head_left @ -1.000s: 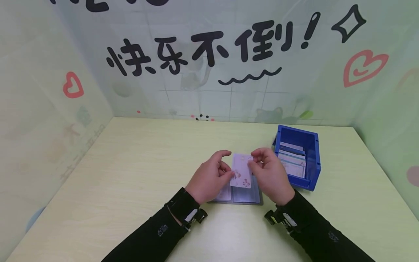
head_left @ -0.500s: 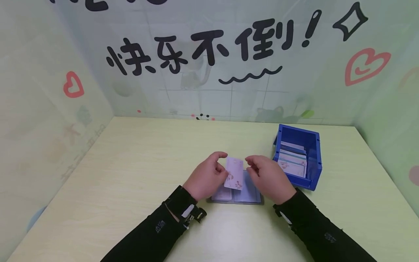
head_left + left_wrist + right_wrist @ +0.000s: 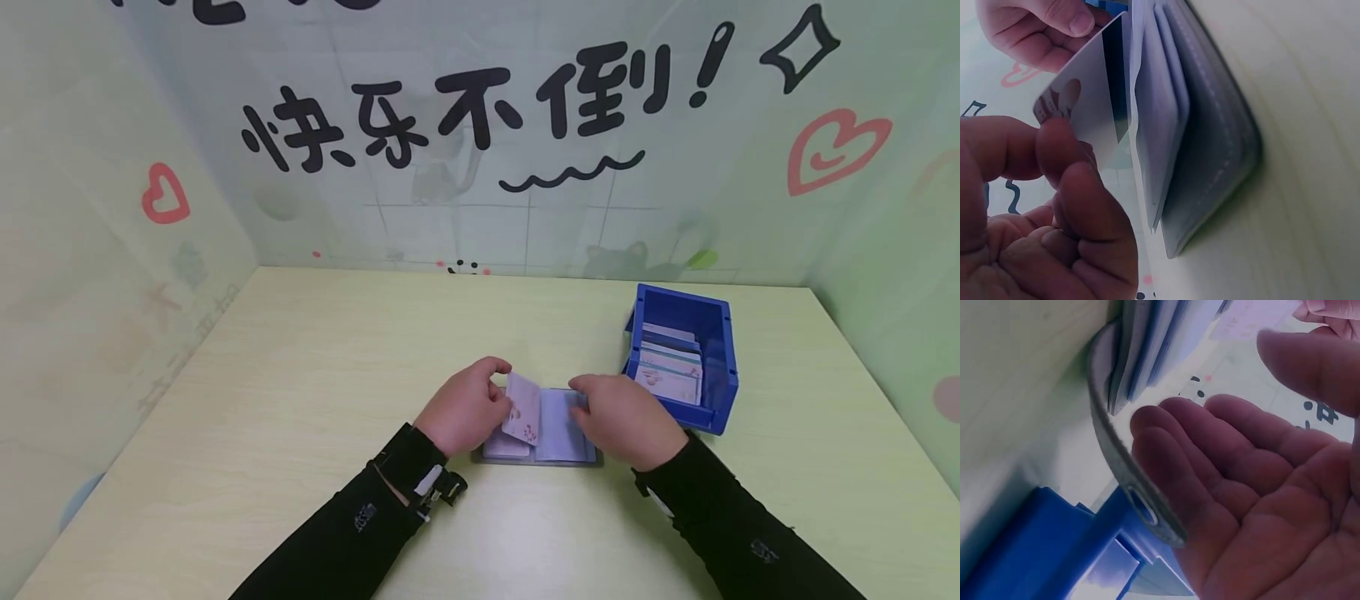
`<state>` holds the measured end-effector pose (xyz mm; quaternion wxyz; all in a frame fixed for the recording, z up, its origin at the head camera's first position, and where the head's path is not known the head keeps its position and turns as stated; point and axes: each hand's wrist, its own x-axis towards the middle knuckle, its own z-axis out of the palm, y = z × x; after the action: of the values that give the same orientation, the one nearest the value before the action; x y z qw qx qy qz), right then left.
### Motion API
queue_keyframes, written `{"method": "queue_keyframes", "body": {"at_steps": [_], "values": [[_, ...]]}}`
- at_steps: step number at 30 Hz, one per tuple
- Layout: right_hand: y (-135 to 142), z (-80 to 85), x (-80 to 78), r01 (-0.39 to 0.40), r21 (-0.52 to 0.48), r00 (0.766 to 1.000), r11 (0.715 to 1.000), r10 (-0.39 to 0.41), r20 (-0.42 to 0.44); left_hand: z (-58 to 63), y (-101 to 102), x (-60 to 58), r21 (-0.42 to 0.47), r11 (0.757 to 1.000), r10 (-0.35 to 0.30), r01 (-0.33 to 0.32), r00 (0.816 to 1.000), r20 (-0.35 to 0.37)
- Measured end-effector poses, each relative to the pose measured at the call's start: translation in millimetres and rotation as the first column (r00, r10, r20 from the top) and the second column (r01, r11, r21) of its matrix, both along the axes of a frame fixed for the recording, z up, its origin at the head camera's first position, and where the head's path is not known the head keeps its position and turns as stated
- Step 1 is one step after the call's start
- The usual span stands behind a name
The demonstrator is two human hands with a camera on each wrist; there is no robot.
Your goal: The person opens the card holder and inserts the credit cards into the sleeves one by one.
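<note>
My left hand [image 3: 461, 408] pinches a pale pink card [image 3: 522, 407] between thumb and finger. In the left wrist view the card [image 3: 1091, 87] shows a dark stripe along the side nearest the card holder. Below it the card holder [image 3: 560, 425] lies opened flat, with clear sleeves and another pink card [image 3: 507, 447] in the left page. Grey covers with stitching [image 3: 1216, 144] edge it. My right hand [image 3: 630, 421] is over the holder's right edge, fingers loosely extended. In the right wrist view its fingertips are at the holder's snap strap [image 3: 1125, 462], and the palm holds nothing.
A blue bin [image 3: 722, 367] stands to the right, just beyond my right hand, with several cards [image 3: 667, 379] upright inside. The pale wooden table [image 3: 315, 367] meets printed cloth walls [image 3: 450, 233] at the back and sides.
The card has moved left and down in my left hand, from over the right page to over the left one. My right hand has let go of it and lowered to the holder's right edge.
</note>
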<state>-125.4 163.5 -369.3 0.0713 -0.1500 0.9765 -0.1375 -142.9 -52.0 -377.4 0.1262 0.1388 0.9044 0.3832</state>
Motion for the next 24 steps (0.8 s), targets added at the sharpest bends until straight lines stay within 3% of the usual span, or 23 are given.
{"method": "queue_keyframes", "body": {"at_steps": [10, 24], "values": [[-4.0, 0.8, 2.8, -0.021, 0.069, 0.999, 0.997, 0.018, 0.044, 1.9, -0.5, 1.1, -0.029, 1.0, -0.004, 0.005, 1.0, 0.028], [-6.1, 2.7, 3.7, -0.032, 0.061, 0.997, 0.998, 0.027, 0.069, 0.2, 2.2, 2.9, -0.11, 0.994, -0.01, 0.011, 1.0, 0.01]]}}
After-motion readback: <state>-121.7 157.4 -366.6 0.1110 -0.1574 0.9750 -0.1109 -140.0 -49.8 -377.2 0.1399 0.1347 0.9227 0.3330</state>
